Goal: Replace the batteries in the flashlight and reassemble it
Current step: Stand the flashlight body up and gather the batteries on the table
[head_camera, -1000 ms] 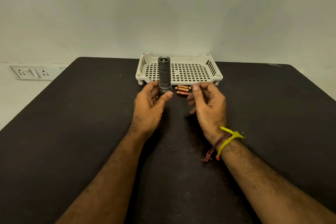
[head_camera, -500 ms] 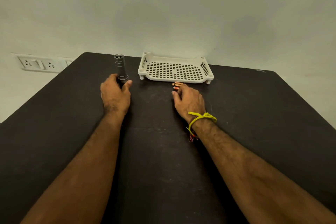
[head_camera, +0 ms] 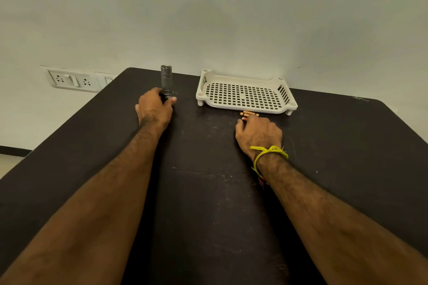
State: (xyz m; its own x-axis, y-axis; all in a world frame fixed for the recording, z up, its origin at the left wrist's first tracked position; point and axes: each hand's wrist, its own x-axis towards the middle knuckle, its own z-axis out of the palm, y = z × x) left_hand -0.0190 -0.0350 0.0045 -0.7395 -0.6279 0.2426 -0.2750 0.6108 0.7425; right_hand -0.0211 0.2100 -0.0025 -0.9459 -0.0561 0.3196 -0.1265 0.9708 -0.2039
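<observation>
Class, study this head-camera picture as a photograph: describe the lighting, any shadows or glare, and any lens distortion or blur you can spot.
Head view: soft, even light, with no harsh glare on the dark table; faint shadows lie under the forearms and beside the left hand; wide-angle distortion splays the table edges and stretches the arms; the batteries by the right hand are too small to read; the flashlight and tray look sharp.
</observation>
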